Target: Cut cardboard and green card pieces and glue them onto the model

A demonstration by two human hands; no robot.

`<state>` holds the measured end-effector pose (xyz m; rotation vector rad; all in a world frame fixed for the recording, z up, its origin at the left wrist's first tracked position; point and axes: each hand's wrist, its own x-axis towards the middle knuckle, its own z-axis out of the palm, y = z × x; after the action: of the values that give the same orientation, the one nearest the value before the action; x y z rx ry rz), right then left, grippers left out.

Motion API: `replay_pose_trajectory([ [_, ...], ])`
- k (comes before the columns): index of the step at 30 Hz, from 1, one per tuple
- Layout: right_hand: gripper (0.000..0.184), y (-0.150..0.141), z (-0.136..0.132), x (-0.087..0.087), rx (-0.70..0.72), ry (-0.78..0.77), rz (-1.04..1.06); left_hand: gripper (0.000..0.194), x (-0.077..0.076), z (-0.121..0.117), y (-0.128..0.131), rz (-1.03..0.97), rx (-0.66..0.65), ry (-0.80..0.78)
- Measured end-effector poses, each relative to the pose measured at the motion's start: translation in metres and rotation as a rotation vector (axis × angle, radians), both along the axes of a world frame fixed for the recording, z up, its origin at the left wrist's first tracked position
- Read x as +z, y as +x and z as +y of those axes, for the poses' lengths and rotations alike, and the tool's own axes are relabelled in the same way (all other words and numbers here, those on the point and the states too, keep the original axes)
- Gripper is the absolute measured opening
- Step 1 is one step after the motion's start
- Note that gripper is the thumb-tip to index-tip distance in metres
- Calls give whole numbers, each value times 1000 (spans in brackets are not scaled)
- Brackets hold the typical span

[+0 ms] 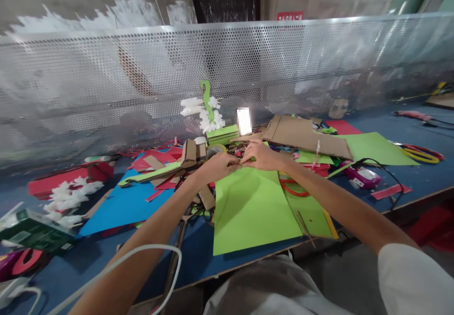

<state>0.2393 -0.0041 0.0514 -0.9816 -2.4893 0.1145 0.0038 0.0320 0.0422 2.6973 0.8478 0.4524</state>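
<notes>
My left hand [220,166] and my right hand [261,155] meet at the middle of the table, fingertips pinched close together. Between them is something thin and small that I cannot make out. Just below my hands lies a sheet of light-green paper [253,211], its near end reaching toward the table's front edge. A roll of tape [216,150] sits behind my left hand, partly hidden. Under the sheet's right side, red scissor handles [295,188] show in part, and a thin wooden stick [305,227] lies across more green paper.
Cardboard pieces [308,137] and red scraps [159,159] crowd the back. A blue sheet [131,206] lies left, near a green box [37,232]. Purple device [363,175] and yellow-red scissors [420,153] lie right. A perforated metal screen [227,59] borders the blue table. A white cable [142,248] crosses my left forearm.
</notes>
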Motion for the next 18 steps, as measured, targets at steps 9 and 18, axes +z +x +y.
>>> replay_pose_trajectory([
  [9,14,-6,15,3,31,-79,-56,38,-8,14,4,-53,6,-229],
  [18,29,35,7,39,-187,-43,245,35,36,41,-63,-229,209,-388],
])
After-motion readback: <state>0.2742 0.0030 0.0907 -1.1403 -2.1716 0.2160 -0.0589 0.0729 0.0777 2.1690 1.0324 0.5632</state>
